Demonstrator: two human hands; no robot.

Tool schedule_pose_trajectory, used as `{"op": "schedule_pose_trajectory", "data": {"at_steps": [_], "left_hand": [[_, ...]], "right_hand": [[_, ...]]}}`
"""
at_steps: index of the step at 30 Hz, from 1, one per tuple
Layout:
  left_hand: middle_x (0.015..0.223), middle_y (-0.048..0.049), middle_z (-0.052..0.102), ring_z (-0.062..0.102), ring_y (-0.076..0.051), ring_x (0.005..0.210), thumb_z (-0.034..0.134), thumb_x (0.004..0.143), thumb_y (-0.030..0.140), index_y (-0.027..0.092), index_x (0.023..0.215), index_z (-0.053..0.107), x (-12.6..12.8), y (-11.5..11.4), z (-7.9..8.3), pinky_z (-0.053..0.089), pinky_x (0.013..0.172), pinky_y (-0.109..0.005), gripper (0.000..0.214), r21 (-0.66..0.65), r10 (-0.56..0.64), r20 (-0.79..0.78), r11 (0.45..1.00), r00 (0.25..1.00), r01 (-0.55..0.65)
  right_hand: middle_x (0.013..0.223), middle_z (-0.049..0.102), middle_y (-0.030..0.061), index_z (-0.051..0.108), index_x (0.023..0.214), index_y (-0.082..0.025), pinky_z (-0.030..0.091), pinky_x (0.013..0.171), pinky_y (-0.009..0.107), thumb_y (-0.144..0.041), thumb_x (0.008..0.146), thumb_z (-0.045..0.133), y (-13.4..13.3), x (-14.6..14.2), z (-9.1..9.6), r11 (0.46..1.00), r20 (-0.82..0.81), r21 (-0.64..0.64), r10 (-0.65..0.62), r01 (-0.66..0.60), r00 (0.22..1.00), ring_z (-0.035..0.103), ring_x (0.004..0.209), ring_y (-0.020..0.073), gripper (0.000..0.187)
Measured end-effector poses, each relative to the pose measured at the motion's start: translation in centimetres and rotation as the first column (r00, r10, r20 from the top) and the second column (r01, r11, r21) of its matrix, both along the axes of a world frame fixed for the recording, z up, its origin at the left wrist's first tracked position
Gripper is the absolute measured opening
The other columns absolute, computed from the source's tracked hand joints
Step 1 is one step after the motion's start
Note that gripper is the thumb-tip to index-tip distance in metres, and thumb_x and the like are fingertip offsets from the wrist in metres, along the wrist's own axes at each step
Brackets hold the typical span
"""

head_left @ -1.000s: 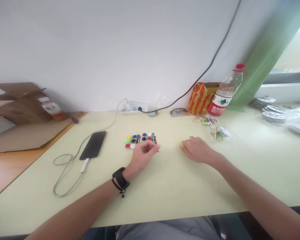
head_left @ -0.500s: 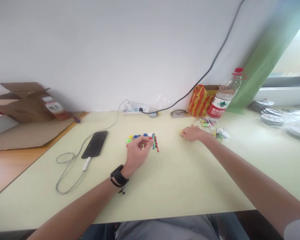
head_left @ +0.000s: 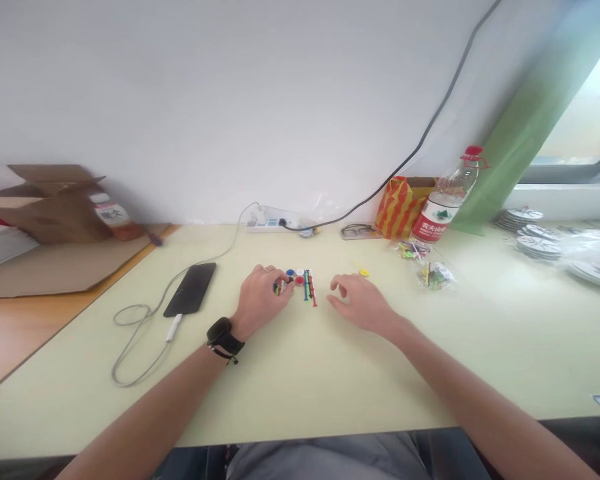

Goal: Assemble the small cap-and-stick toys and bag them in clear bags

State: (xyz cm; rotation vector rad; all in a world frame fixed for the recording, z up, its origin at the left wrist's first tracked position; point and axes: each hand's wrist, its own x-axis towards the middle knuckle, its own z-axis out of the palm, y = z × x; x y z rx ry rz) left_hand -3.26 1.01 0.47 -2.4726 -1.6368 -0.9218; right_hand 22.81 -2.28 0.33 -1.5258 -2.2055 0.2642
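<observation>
My left hand point(head_left: 261, 298), with a black watch on the wrist, rests over a cluster of small coloured round pieces point(head_left: 295, 276); its fingertips are pinched on one of them. A row of thin coloured sticks point(head_left: 309, 285) lies just right of that cluster. My right hand point(head_left: 359, 301) hovers right of the sticks, fingers curled loosely apart and holding nothing. A small yellow piece point(head_left: 363, 272) lies on the table just beyond it.
A black phone point(head_left: 190, 289) on a grey cable lies to the left. A power strip point(head_left: 273, 222), glasses point(head_left: 356, 231), a striped bag point(head_left: 400, 207) and a water bottle point(head_left: 443, 200) line the wall. Plastic bags of coloured parts point(head_left: 433, 273) lie right; stacked discs point(head_left: 535, 237) farther right. Cardboard boxes point(head_left: 50, 207) stand far left.
My right hand set the yellow piece down near the bags and came back toward the sticks. My left hand turned over and settled onto the round pieces.
</observation>
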Motion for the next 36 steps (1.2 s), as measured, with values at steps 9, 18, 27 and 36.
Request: {"op": "schedule_pose_trajectory", "data": {"at_steps": [9,18,27,36], "left_hand": [[0.079,-0.0042,0.071,0.06,-0.026,0.086,0.064,0.092,0.037,0.024,0.081,0.071,0.3,-0.5,-0.2,0.044,0.069,-0.036,0.019,-0.049,-0.058,-0.053,0.997,0.997,0.056],[0.103,-0.008,0.067,0.054,-0.027,0.097,0.059,0.096,0.028,0.026,0.105,0.077,1.2,-1.7,-0.1,0.048,0.085,-0.042,0.02,-0.079,-0.306,-0.103,0.951,0.946,0.299],[0.105,-0.0095,0.062,0.05,-0.028,0.099,0.059,0.096,0.03,0.027,0.104,0.078,1.2,-2.0,-0.1,0.046,0.086,-0.044,0.02,-0.092,-0.308,-0.112,0.95,0.945,0.299],[0.11,-0.0085,0.064,0.05,-0.027,0.098,0.049,0.104,0.03,0.026,0.114,0.073,1.2,-2.1,-0.1,0.045,0.089,-0.043,0.026,-0.095,-0.313,-0.099,0.948,0.944,0.304]], "right_hand": [[0.115,0.063,0.0088,0.062,0.13,-0.025,0.047,0.1,0.045,-0.027,0.097,0.063,-1.3,-1.9,-2.1,0.954,-0.107,0.07,0.299,-0.293,0.948,0.053,0.109,0.0265,0.034],[0.11,0.06,0.0084,0.066,0.129,-0.028,0.049,0.098,0.047,-0.028,0.099,0.061,-1.8,-2.0,-1.9,0.94,-0.064,0.078,0.337,-0.332,0.939,0.051,0.107,0.0263,0.03],[0.11,0.061,0.0084,0.069,0.123,-0.028,0.05,0.098,0.046,-0.025,0.097,0.064,-1.9,-1.9,-1.8,0.93,-0.1,0.074,0.366,-0.36,0.925,0.052,0.107,0.0264,0.027],[0.111,0.063,0.0084,0.072,0.108,-0.025,0.05,0.099,0.045,-0.024,0.095,0.066,-2.4,-1.8,-1.3,0.907,-0.181,0.085,0.422,-0.413,0.888,0.052,0.11,0.0267,0.014]]}}
